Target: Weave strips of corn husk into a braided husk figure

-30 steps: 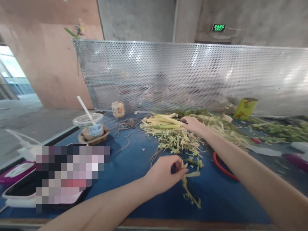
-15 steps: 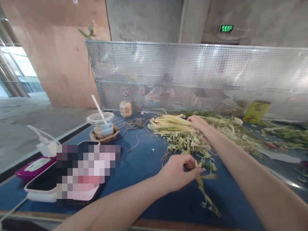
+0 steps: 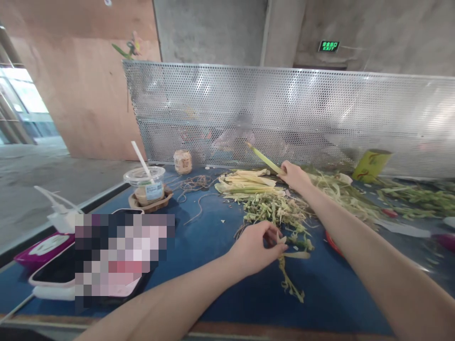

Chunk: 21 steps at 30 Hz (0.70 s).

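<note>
My left hand (image 3: 258,248) is closed in a pinch on the top of a braided husk strand (image 3: 286,279). The strand's knotty green-yellow length hangs over the blue table, and one pale strip sticks out to its right. Farther back, my right hand (image 3: 295,177) grips a long pale-green husk strip (image 3: 265,160), raised at a slant with its tip up and to the left. Below that strip lies a bundle of flat yellowish husk strips (image 3: 245,182). A heap of shorter green knotted pieces (image 3: 272,208) sits between the bundle and my left hand.
Left are a lidded cup with a straw (image 3: 149,187), phones with one blurred screen (image 3: 53,267), and a purple dish (image 3: 42,251). Behind lie loose twine (image 3: 195,184) and a perforated metal panel (image 3: 213,104). Right are shredded husks (image 3: 337,194) and a yellow-green container (image 3: 373,166).
My right hand has lifted a husk strip from the bundle, its tip now raised. My left hand keeps its pinch on the braided strand. The view has shifted slightly.
</note>
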### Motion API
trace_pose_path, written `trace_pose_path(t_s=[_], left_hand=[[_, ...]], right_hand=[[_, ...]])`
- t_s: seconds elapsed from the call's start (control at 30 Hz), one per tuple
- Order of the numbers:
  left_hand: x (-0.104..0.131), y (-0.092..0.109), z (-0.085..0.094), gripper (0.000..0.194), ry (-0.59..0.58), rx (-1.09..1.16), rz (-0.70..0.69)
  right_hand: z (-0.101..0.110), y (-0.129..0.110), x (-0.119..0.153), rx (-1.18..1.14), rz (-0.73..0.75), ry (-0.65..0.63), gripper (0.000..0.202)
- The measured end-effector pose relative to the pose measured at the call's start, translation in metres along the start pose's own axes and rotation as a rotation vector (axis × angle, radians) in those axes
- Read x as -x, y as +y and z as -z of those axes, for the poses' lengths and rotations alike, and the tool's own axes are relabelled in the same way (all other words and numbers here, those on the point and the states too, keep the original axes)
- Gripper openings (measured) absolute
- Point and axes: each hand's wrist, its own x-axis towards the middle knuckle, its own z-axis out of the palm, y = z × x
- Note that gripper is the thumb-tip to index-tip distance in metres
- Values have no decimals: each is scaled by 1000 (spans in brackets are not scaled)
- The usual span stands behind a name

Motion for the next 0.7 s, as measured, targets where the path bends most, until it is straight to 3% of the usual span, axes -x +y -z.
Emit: trace_pose_path(t_s=[0.1, 0.23, 0.43, 0.57, 0.7], left_hand=[[0, 1, 2, 33, 49, -55, 2], [2, 6, 4, 32, 144, -125, -43], [8, 19, 14, 8, 379, -191, -382], [7, 17, 12, 4, 372, -319, -423], [4, 12, 5, 8, 287, -324, -325]], right_hand=[[4, -3, 5, 17, 112, 64, 2], [18, -9, 16, 68, 243, 162, 10], [45, -11, 56, 165, 376, 287, 16], [42, -15, 73, 179, 380, 141, 15], [25, -20, 54, 143, 343, 39, 19]])
